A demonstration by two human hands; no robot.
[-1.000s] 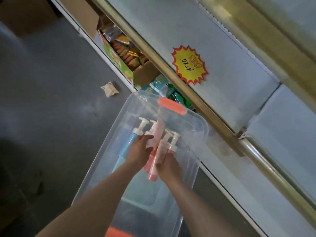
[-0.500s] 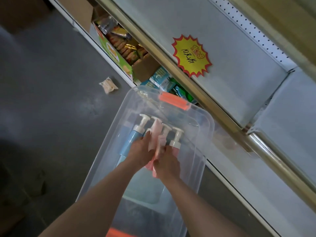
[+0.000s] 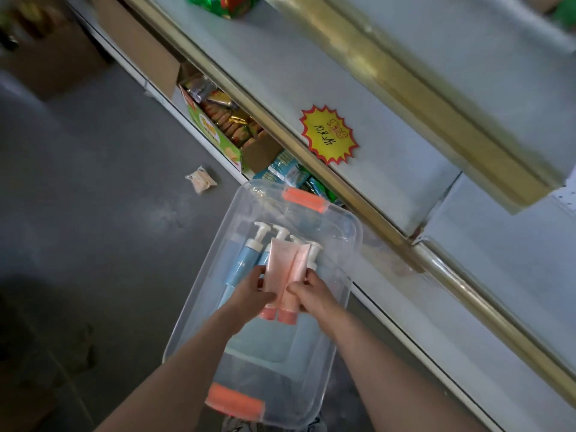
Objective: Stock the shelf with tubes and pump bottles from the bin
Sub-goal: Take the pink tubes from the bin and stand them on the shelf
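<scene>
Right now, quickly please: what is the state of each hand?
Left hand: grips a pink tube.
Right hand: pinches the second pink tube.

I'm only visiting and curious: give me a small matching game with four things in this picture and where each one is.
1 pink tubes
2 blue pump bottle
3 yellow starburst sign
4 small packet

A on the floor
B in the bin
C on the shelf
D gripped by left hand and right hand

Pairs: 1-D, 2-B, 3-C, 4-A
</scene>
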